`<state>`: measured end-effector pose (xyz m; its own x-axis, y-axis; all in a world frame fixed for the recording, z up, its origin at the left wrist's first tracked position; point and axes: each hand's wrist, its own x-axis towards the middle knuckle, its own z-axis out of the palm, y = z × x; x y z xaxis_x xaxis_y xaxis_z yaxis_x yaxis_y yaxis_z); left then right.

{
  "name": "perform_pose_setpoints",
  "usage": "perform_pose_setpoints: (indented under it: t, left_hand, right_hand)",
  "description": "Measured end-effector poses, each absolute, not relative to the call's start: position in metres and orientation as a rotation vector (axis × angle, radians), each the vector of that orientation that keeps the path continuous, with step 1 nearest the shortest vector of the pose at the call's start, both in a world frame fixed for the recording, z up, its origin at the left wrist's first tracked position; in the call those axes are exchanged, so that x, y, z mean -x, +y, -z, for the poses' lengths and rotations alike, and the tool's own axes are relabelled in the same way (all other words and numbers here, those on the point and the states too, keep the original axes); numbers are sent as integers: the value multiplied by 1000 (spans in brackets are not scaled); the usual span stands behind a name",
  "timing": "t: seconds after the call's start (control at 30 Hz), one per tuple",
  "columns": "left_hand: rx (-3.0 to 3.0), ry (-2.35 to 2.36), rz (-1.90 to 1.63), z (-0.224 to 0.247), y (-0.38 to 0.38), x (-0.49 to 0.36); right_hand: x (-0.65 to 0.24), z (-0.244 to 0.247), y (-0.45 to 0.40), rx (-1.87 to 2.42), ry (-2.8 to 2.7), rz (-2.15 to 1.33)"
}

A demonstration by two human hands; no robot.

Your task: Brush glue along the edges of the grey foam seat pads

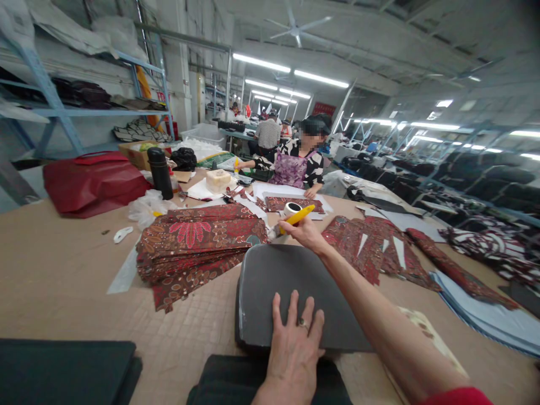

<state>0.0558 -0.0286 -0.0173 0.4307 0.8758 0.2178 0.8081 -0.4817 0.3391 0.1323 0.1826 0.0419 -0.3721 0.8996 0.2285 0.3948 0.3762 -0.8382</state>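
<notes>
Pressing flat on the near edge of a dark grey pad point(291, 292), the left hand point(295, 349) lies with fingers spread and open, holding nothing. The pad rests on the counter point(63, 270) directly before the person, its far edge close to the right hand point(306, 232). That hand is closed around a yellow tool point(297, 216), grip firm, tip pointing away toward a tape roll point(292, 208) just beyond it.

Left of the pad lies a stack of red patterned fabric point(194, 247), fanned and overlapping; further cut pieces point(371, 247) of the same cloth lie to the right. A black flask point(160, 171) and a red bag point(90, 183) stand well apart at the far left. Another person point(301, 160) works at the far side of the counter.

Assessment: the pad appears to be a thick, rounded-cornered sheet, probably foam or rubber; light, pliable, matte and unlikely to slip. Best held flat under the palm or taken by an edge. The fabric is soft and limp; layers would shift if lifted from one corner.
</notes>
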Motion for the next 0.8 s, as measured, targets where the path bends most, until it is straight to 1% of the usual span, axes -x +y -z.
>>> perform_pose_setpoints:
  t: [0.1, 0.17, 0.3, 0.43, 0.53, 0.7, 0.8]
  left_hand:
    - [-2508, 1506, -529, 19, -29, -57]
    - [-2521, 1519, -528, 21, -28, -57]
    - [-2547, 1555, -549, 27, -27, -59]
    - [-2558, 1563, -578, 30, -26, -59]
    - [-2583, 1588, -564, 28, -25, -59]
    - [-2649, 1636, -505, 25, -25, -58]
    - [-2670, 1647, -506, 25, -24, -58]
  right_hand:
    - [-126, -37, 183, 1107, -1953, -948]
    - [-138, -35, 183, 1135, -1943, -932]
    - [-207, -37, 179, 1293, -1854, -803]
    - [-270, -49, 170, 1470, -1724, -619]
    - [-266, -53, 168, 1484, -1673, -567]
    - [-222, -38, 179, 1403, -1721, -708]
    - [-244, -32, 174, 1468, -1670, -686]
